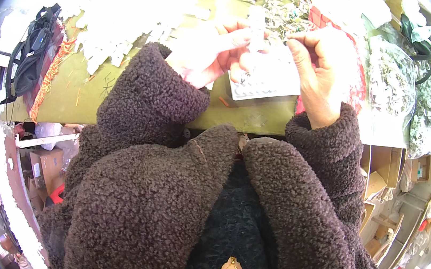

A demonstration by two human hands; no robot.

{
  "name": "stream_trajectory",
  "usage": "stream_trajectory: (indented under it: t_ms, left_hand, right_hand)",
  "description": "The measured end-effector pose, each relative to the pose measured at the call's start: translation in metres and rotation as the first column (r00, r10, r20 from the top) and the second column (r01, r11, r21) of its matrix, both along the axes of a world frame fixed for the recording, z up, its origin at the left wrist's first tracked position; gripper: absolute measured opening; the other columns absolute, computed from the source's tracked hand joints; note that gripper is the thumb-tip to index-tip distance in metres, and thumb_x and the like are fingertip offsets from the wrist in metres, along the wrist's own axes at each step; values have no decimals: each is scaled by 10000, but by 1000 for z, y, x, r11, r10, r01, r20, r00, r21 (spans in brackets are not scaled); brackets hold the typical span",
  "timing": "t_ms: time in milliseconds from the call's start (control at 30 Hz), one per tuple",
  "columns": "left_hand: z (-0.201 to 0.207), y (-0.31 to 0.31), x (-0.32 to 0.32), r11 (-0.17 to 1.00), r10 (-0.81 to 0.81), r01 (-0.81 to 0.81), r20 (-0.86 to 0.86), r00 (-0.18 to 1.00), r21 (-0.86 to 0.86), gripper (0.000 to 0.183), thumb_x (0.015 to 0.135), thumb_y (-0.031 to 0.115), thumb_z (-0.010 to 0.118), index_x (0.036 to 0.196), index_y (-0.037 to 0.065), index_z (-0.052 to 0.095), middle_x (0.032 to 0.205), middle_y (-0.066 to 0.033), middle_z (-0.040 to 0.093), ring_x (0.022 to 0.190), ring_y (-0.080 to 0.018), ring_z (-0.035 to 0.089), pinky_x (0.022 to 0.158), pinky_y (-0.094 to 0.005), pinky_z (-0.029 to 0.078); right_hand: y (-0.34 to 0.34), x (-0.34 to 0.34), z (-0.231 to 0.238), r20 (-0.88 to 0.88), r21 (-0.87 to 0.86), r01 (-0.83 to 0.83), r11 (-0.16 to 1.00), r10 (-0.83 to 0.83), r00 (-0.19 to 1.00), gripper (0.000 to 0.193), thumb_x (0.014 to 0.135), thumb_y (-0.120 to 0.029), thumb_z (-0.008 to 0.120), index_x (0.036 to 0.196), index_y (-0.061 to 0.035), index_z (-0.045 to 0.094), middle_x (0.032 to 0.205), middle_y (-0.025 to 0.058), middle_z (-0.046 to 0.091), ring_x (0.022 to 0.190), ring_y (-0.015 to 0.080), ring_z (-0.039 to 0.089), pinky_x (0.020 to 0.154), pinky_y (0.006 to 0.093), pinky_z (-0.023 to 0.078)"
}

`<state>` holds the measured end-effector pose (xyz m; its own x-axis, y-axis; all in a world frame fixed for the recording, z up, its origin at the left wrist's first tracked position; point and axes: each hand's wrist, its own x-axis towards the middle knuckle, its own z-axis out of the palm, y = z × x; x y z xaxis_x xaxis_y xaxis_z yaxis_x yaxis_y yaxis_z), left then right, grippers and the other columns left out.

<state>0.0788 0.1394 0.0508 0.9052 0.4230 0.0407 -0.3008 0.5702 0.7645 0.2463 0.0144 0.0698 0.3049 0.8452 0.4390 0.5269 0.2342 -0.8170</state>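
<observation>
Over the green tabletop, my left hand (212,52) has its fingers curled and pinched together, its back washed out by bright light. Something pale and small seems to be at its fingertips, too overexposed to make out. To its right, my right hand (321,67) closes thumb and forefinger in a pinch; what it holds, if anything, is too small to tell. A gap separates the two hands. Below and between them lies a white tray (272,88) with rows of small round shapes. Behind the hands a pile of small whitish-green pieces (285,3) is spread out.
White tags or paper pieces (106,40) cover the table's left part. Orange cord (53,71) and a black bag (34,53) are at the left edge. Red netting (360,71) and clear bags of pale green pieces (391,81) lie on the right. Cardboard boxes (50,165) stand below.
</observation>
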Motion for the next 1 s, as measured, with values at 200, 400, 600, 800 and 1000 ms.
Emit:
stream_trajectory:
  t_ms: [200, 400, 600, 800, 1000]
  left_hand:
    - [-7, -12, 6, 1000, 1, -3, -102, 995, -18, 292, 913, 167, 578, 1135, -18, 535, 921, -95, 640, 698, -106, 618, 520, -218, 535]
    - [-13, -17, 7, 990, 0, -5, -41, 999, -141, 194, 922, 110, 549, 1059, -27, 548, 883, -116, 621, 734, -196, 654, 555, -275, 559]
    - [-16, -16, 7, 977, 83, -96, -75, 994, -192, 232, 928, 112, 528, 1097, -47, 531, 951, -172, 632, 740, -206, 654, 581, -275, 565]
    - [-20, -6, 4, 970, 17, -13, 13, 1000, -244, 256, 924, 132, 540, 1111, -39, 500, 975, -206, 623, 761, -227, 662, 596, -301, 578]
    - [-22, -6, 4, 977, 56, -67, -61, 997, -201, 259, 916, 133, 555, 1106, -35, 502, 957, -200, 625, 743, -224, 664, 593, -312, 587]
  right_hand:
    - [10, -14, -5, 281, 62, 4, 998, -21, 959, 129, 797, -92, 676, 913, -40, 651, 794, 103, 607, 746, 245, 604, 662, 329, 476]
    - [7, -11, -11, 297, 99, -79, 992, 46, 954, 108, 789, -74, 674, 892, -44, 658, 772, 99, 611, 714, 221, 604, 642, 309, 479]
    - [-3, 4, -11, 447, 213, -79, 974, -25, 894, 167, 848, -93, 623, 998, -50, 680, 870, 104, 651, 763, 217, 614, 691, 296, 493]
    - [-13, 35, -25, 302, -44, 143, 989, -123, 945, 238, 869, -52, 611, 1106, -34, 625, 875, 58, 596, 801, 139, 548, 731, 243, 452]
    - [-15, 35, -46, 522, -100, 112, 989, -44, 852, 137, 831, -42, 635, 964, -15, 620, 808, 66, 532, 756, 185, 539, 673, 275, 439]
